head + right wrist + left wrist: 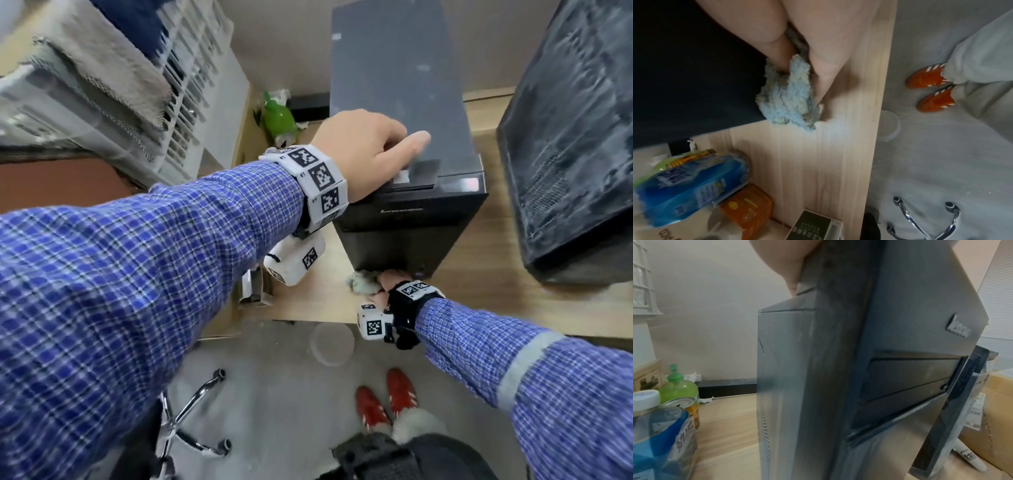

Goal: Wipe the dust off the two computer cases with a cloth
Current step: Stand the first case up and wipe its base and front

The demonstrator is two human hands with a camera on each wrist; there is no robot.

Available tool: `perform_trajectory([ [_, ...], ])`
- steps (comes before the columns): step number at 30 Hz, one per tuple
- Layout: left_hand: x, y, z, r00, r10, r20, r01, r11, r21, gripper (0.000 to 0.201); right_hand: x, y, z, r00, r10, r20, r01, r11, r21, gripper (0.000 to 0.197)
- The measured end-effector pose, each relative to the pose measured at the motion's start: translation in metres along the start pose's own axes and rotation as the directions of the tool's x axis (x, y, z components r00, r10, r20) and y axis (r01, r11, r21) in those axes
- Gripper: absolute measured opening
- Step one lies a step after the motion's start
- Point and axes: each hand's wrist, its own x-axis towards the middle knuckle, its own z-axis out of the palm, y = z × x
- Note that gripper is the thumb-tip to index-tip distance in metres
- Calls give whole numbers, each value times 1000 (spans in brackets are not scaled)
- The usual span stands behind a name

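Observation:
A dusty black computer case (pixel 394 68) stands upright on the wooden desk (pixel 479 291); the left wrist view shows its front panel (pixel 890 337). My left hand (pixel 376 147) holds the case's top front corner, thumb lying along the top. My right hand (pixel 394 278) is low at the foot of the case's front and grips a bunched pale blue cloth (pixel 363 284). In the right wrist view the cloth (pixel 785 95) sits between my fingers (pixel 826 65), against the case's lower edge (pixel 684 81) and the desk. A second dusty black case (pixel 575 137) stands to the right.
Left of the case stand a green bottle (pixel 277 118), a blue-labelled bottle (pixel 659 434), a can (pixel 688 408) and an orange box (pixel 750 207). White crates (pixel 102 85) are stacked far left. A cardboard box (pixel 995 410) sits behind right. A chair base (pixel 191 421) stands on the floor.

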Motion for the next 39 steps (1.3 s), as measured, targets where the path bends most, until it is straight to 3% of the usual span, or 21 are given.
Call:
perform_trajectory([
  [2,1,-1,-1,1000,-10,-5,10,1000,-3,53,2,-4,1,1000,-28,13,29,999,-28,43],
  [4,1,1,-1,1000,-10,-5,10,1000,-14,54,-11,-14,-4,989,56,135,-62,997,38,43],
  [5,2,2,-2,1000,-8,-6,7,1000,-19,54,-18,-18,-6,993,10,116,-15,999,46,42],
  [6,2,3,-3,1000,-7,-6,7,1000,-24,54,-23,-25,-9,994,39,105,-49,995,88,42],
  [8,0,4,-6,1000,-8,5,8,999,-33,54,-35,-38,-14,991,76,110,-104,954,281,40],
  [10,-1,6,-9,1000,-13,18,14,999,-31,54,-54,-54,-16,975,-4,220,-93,899,428,40],
  [12,-3,9,-12,999,-21,29,21,1000,-13,54,-64,-66,-19,951,-50,306,-145,802,580,37],
  [14,-4,11,-14,999,-14,39,13,1000,21,53,-80,-76,-26,929,-96,356,-219,633,742,32],
  [16,-4,12,-14,998,-4,61,1,999,50,52,-95,-86,-32,896,-119,428,-368,342,864,25],
  [17,-5,11,-13,998,1,69,-5,998,57,51,-102,-92,-35,878,-157,452,-408,248,879,25],
  [23,-4,10,-22,976,51,212,-53,999,6,40,-145,-109,-61,858,-293,422,-392,158,906,35],
  [26,-3,10,-24,964,42,261,-37,999,-25,36,-145,-99,-66,869,-318,378,-336,180,924,39],
  [29,-5,8,-20,971,27,236,-20,999,-35,37,-132,-79,-78,897,-279,343,-286,226,931,34],
  [33,-9,9,-15,986,32,164,-30,999,-12,40,-87,-37,-94,970,-14,244,-233,253,939,30],
  [38,-16,11,-10,999,23,47,-22,999,-24,43,-64,-3,-88,990,97,104,-139,497,857,30],
  [39,-17,10,-10,999,20,40,-18,999,-34,43,-59,2,-84,988,109,109,-149,492,858,25],
])
